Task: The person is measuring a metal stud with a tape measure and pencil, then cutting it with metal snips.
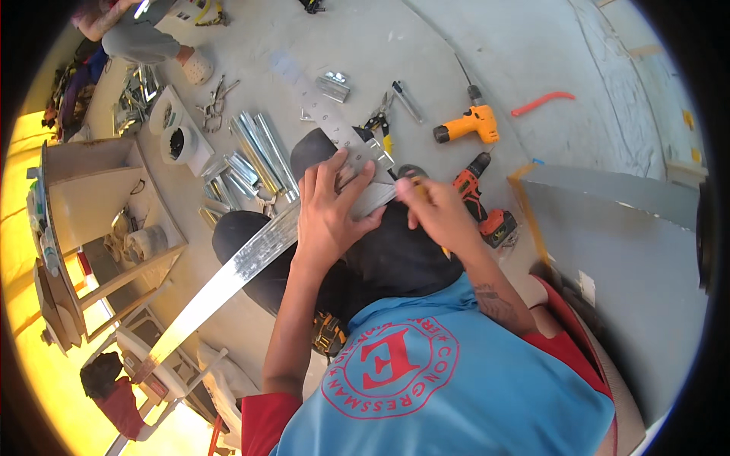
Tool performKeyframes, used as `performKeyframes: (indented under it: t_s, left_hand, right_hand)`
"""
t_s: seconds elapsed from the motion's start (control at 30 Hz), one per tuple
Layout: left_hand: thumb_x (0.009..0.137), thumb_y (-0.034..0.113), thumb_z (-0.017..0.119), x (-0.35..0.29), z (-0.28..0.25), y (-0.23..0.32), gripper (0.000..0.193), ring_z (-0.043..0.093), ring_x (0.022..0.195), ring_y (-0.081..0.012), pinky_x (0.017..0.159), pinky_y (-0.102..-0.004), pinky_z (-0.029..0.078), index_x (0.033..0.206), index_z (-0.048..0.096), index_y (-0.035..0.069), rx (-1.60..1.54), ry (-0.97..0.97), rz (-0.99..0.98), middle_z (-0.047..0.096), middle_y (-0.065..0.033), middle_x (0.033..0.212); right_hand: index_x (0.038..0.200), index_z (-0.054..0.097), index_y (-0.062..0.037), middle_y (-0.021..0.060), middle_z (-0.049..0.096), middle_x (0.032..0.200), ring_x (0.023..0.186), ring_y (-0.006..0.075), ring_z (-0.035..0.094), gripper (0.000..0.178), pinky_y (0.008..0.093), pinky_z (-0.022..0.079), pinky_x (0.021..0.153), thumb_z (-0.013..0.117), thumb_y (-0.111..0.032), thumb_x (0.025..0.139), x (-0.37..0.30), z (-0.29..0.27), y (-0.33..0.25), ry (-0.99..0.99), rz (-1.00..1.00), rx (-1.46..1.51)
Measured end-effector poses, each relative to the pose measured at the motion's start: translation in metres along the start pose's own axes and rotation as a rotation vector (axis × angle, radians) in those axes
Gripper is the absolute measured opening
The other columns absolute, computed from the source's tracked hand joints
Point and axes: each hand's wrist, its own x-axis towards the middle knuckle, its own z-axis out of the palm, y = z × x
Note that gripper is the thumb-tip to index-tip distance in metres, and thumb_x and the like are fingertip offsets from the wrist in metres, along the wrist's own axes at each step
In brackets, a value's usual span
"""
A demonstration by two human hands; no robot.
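A long, shiny galvanized metal strip (262, 247) lies slantwise across my lap, its far end toward the lower left. Over its near end sits a wide metal ruler (327, 116), crossing it and pointing up and left. My left hand (328, 205) presses the ruler against the strip, fingers spread on top and thumb along the strip's side. Close by on the right, my right hand (432, 211) is closed around a slim, dark-tipped tool (393, 174). That tip is at the strip's end beside the ruler; most of the tool is hidden by my fingers.
Ahead lie tin snips (378, 125), a pen (407, 102), a yellow drill (470, 125) and a red curved piece (543, 103). An orange-black drill (480, 197) is right of my knee. Cut metal channels (262, 152) and a wooden shelf unit (114, 235) stand left. Another person's foot (198, 67) shows upper left.
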Motion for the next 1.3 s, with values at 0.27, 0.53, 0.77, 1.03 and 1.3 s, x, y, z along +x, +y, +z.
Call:
performKeyframes:
  t_s: [0.27, 0.53, 0.77, 1.03, 1.3]
  left_hand:
    - [0.076, 0.037, 0.089, 0.007, -0.024, 0.015, 0.08, 0.052, 0.126, -0.0385, 0.105, -0.0487, 0.043, 0.145, 0.059, 0.01, -0.018, -0.073, -0.033, 0.049, -0.0202, 0.146]
    - [0.08, 0.031, 0.087, 0.002, -0.007, 0.002, 0.066, 0.058, 0.113, -0.0363, 0.095, -0.0461, 0.05, 0.136, 0.064, 0.007, 0.221, 0.113, -0.029, 0.058, -0.0149, 0.128]
    - [0.086, 0.034, 0.08, 0.011, -0.036, 0.004, 0.052, 0.065, 0.095, -0.032, 0.079, -0.0417, 0.055, 0.128, 0.068, 0.004, 0.278, 0.024, -0.07, 0.064, -0.0113, 0.104]
    - [0.095, 0.035, 0.071, 0.021, -0.063, 0.015, 0.044, 0.068, 0.086, -0.0361, 0.073, -0.0454, 0.057, 0.12, 0.068, -0.001, 0.085, -0.207, -0.162, 0.065, -0.0155, 0.097]
    - [0.089, 0.032, 0.077, 0.006, -0.065, 0.022, 0.057, 0.063, 0.096, -0.0354, 0.083, -0.0448, 0.053, 0.134, 0.063, 0.001, 0.172, -0.122, -0.121, 0.062, -0.0143, 0.106]
  right_hand:
    - [0.079, 0.06, -0.0102, -0.0043, 0.052, 0.059, 0.045, 0.0049, 0.043, 0.035, 0.023, 0.031, 0.041, 0.074, -0.037, 0.096, 0.006, -0.029, 0.025, 0.16, 0.077, 0.414]
    - [0.084, 0.055, -0.0134, -0.0046, 0.053, 0.066, 0.048, 0.0038, 0.043, 0.03, 0.0213, 0.031, 0.042, 0.069, -0.033, 0.102, 0.06, -0.106, 0.194, 0.372, 0.247, 0.454]
    - [0.104, 0.068, -0.006, 0.0085, 0.066, 0.076, 0.068, 0.0319, 0.066, 0.033, 0.0438, 0.055, 0.065, 0.075, -0.036, 0.094, 0.089, -0.104, 0.272, 0.403, 0.255, -0.743]
    - [0.095, 0.077, -0.0022, 0.0225, 0.076, 0.096, 0.091, 0.0431, 0.073, 0.038, 0.0529, 0.057, 0.082, 0.072, -0.039, 0.089, 0.181, 0.025, 0.214, 0.127, -0.013, -0.852]
    - [0.111, 0.072, -0.0052, 0.0142, 0.077, 0.106, 0.103, 0.0344, 0.075, 0.031, 0.0477, 0.058, 0.087, 0.068, -0.028, 0.091, 0.232, 0.048, 0.203, 0.275, 0.167, -0.909]
